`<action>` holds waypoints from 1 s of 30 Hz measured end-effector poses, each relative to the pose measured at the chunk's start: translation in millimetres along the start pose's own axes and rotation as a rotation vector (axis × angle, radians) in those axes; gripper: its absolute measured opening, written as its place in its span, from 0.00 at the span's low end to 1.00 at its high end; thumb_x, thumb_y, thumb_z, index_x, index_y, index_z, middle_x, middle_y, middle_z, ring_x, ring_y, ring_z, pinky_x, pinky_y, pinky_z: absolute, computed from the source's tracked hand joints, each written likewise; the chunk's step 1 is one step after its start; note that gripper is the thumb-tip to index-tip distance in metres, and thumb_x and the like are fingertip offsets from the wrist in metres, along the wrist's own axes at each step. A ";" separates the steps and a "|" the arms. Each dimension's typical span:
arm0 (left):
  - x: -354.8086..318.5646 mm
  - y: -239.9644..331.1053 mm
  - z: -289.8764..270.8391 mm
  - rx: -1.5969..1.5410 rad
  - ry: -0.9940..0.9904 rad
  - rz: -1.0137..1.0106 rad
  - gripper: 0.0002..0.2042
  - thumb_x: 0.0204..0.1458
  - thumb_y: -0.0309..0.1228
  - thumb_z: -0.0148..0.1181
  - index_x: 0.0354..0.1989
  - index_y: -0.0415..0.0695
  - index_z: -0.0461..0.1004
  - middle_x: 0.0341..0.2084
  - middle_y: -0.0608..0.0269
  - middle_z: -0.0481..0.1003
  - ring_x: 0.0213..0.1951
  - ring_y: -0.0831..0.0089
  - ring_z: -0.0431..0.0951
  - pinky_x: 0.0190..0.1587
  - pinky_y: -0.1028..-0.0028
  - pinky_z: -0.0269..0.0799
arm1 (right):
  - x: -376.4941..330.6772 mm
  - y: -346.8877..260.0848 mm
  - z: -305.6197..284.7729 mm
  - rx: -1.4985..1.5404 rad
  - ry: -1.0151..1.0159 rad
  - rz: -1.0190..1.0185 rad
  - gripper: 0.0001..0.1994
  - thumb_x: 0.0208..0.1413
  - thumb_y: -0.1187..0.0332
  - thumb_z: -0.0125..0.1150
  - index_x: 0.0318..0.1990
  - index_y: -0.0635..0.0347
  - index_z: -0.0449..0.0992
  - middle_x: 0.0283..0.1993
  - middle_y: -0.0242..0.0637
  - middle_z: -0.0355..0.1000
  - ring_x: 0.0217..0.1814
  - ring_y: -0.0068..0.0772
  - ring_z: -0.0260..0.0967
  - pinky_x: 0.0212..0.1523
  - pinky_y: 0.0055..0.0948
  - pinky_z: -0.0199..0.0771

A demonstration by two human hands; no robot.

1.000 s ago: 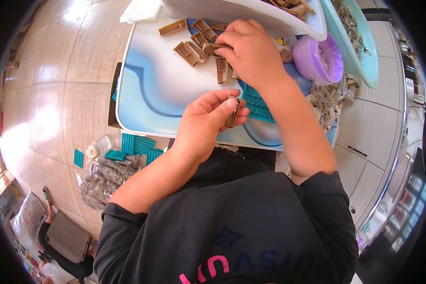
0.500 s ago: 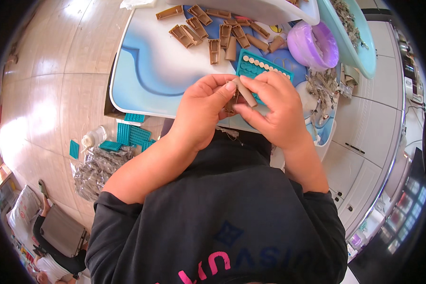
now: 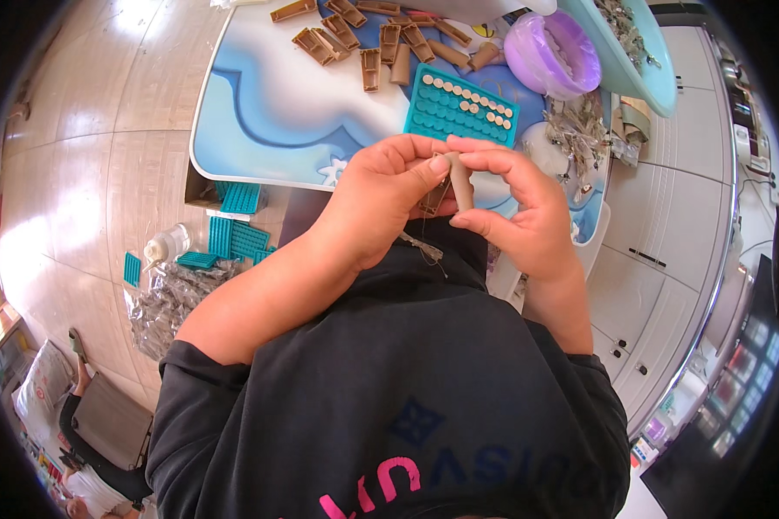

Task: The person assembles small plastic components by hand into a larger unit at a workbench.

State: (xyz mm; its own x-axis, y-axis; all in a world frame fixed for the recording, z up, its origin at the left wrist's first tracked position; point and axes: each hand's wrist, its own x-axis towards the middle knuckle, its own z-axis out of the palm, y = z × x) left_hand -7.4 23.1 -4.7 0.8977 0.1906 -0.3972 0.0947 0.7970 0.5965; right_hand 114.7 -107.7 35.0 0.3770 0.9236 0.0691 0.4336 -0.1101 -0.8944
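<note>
Over the table's near edge, my left hand (image 3: pixel 374 192) pinches a brown plastic half-shell (image 3: pixel 433 201) with an open, ribbed inside. My right hand (image 3: pixel 528 197) grips a tan, rounded half-shell (image 3: pixel 462 183) between thumb and fingers, holding it nearly upright against the brown one. Whether the two halves are joined cannot be made out. Thin wires (image 3: pixel 428 251) hang below the left hand. Just beyond my hands lies a teal tray (image 3: pixel 437 112) of round hollows, some filled with small pale discs.
Several brown and tan half-shells (image 3: pixel 370 69) lie at the table's far side. A purple bowl (image 3: pixel 528 54) and a pale teal tub (image 3: pixel 645 73) stand far right, near bundled wired parts (image 3: pixel 580 130). Left, on the floor, are teal trays (image 3: pixel 221 238) and a plastic bag (image 3: pixel 177 303).
The tan half-shell has turned from slanted to nearly upright. My hands have drawn back from the teal tray, so more of it shows. The whole view has shifted slightly.
</note>
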 end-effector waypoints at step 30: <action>-0.9 -8.0 4.8 -0.043 0.005 0.038 0.22 0.54 0.24 0.55 0.58 0.36 0.62 0.42 0.57 0.73 0.42 0.75 0.73 0.45 0.77 0.71 | -4.2 1.9 27.7 -0.344 0.235 -0.166 0.28 0.36 0.69 0.72 0.49 0.61 0.69 0.45 0.41 0.71 0.44 0.42 0.69 0.43 0.32 0.70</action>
State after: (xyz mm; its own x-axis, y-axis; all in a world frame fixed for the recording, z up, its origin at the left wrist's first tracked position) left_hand -6.9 13.7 -5.8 0.8982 0.2236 -0.3785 0.0422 0.8131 0.5806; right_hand 91.2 -101.7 20.7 0.4378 0.8348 0.3339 0.7363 -0.1197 -0.6660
